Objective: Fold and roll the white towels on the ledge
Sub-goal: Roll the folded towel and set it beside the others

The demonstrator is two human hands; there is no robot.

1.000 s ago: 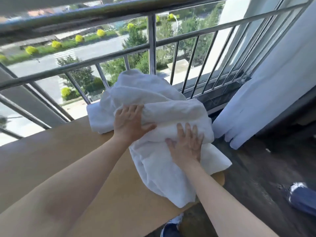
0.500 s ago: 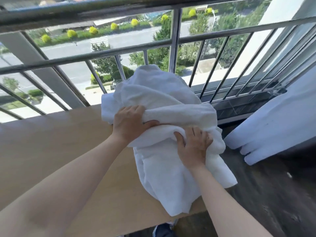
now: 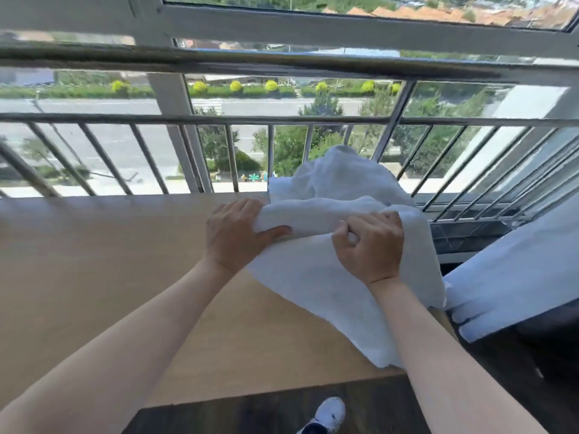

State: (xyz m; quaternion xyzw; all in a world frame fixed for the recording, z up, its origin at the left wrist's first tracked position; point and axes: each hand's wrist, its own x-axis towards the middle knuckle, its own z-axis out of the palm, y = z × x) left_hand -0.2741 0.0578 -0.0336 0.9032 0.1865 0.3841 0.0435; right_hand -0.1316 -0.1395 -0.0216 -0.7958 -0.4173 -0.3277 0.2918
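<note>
At six o'clock, a white sneaker. On the flat tan wooden ledge, toward two o'clock, lies the crumpled white cloth towel. The left hand curls its fingers over the rolled part, thumb underneath; the right hand clenches a fold beside it. Beyond stands a grey metal railing.

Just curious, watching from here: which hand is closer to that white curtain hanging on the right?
Right. The right hand grips the towel roll's end nearest the curtain; the left hand holds the opposite end, farther away.
</note>
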